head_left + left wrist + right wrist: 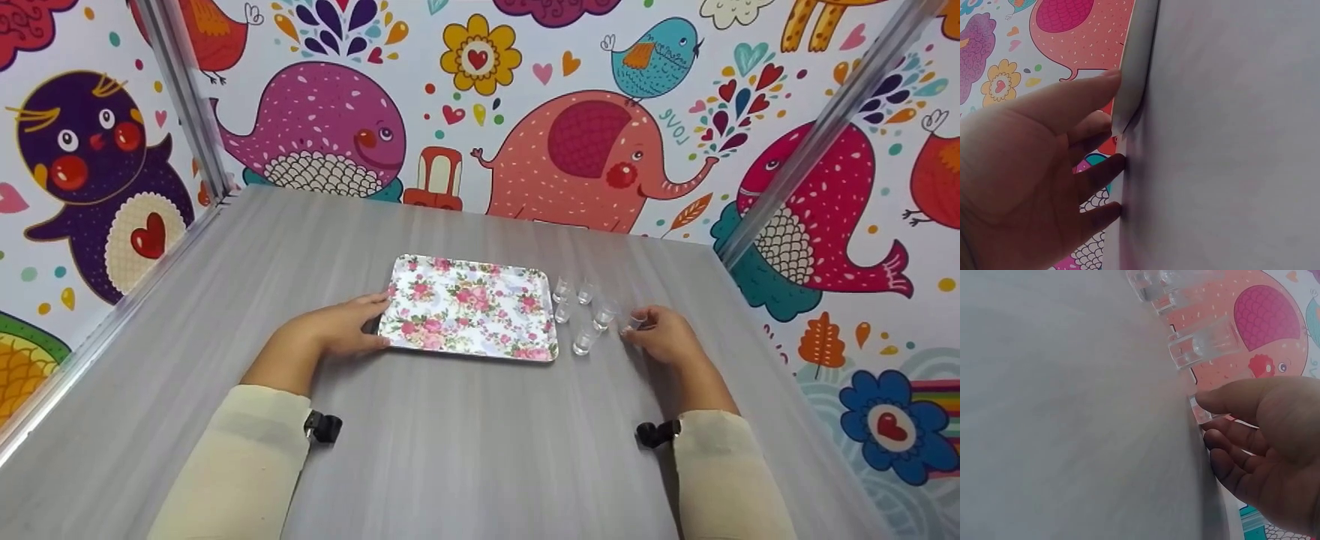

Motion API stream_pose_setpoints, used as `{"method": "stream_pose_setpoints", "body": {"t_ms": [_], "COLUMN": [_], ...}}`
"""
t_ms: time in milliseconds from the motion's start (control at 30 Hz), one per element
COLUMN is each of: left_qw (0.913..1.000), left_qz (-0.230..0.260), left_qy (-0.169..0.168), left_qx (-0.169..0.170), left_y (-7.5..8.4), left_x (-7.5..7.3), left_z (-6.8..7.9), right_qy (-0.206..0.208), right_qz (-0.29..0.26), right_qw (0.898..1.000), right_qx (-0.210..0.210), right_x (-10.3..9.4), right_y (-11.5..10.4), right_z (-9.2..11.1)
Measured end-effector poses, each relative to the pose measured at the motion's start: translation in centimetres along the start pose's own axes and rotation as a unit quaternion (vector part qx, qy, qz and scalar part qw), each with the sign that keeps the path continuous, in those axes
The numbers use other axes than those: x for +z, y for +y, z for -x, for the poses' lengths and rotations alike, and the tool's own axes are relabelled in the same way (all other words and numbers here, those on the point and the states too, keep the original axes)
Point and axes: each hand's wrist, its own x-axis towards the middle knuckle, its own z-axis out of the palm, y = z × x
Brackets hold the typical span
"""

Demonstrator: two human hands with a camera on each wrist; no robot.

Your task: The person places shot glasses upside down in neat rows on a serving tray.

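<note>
A rectangular tray [472, 307] with a pink rose pattern lies on the table. My left hand [349, 322] is at its left end, thumb near the front corner and fingers farther back. In the left wrist view the thumb of the left hand [1027, 157] touches the tray's side wall [1135, 62], and the fingers are fairly straight. To the right of the tray, my right hand [664, 334] pinches a small clear shot glass [636, 322] between thumb and fingers. In the right wrist view that glass [1201, 410] is mostly covered by the fingers.
Several more clear shot glasses [602, 315] stand close together between the tray and the right hand. The grey wood-grain table [480, 435] reaches back to a cartoon-printed wall [450, 135]. Metal posts [187, 97] rise at its back corners.
</note>
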Motion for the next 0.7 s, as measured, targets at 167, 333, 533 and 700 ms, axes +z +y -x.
{"method": "stream_pose_setpoints", "body": {"t_ms": [167, 333, 533, 700], "left_qw": [1.0, 1.0, 1.0, 0.9999], "left_qz": [0.002, -0.001, 0.004, 0.007], "left_qy": [-0.001, 0.0, -0.006, 0.0], "left_qx": [0.0, 0.002, 0.004, 0.011], "left_y": [-0.1, -0.1, 0.1, 0.0], "left_x": [0.0, 0.0, -0.2, 0.0], "left_z": [0.0, -0.1, 0.0, 0.0], "right_qy": [0.009, 0.014, 0.008, 0.013], "right_qz": [-0.004, -0.017, -0.06, -0.077], "right_qw": [1.0, 1.0, 0.998, 0.996], "right_qx": [0.005, 0.011, 0.028, 0.043], "right_x": [0.2, -0.1, -0.9, -1.7], "right_y": [0.1, 0.1, -1.0, -2.3], "right_z": [-0.2, -0.1, 0.6, 1.2]}}
